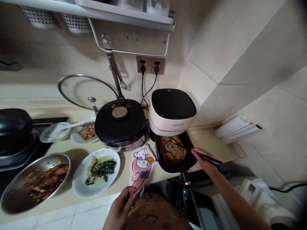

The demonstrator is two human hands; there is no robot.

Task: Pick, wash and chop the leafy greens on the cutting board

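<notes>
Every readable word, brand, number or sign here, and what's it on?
"AUX": front of the pale pink, black-topped air fryer; characters after it too small to read.
Too small to read: mark on the fryer's top, print on the black domed lid.
No readable numbers or signs.

From head height, the view faces forward and down – close over the worktop (207, 145), wall (181, 40) at twelve o'clock.
</notes>
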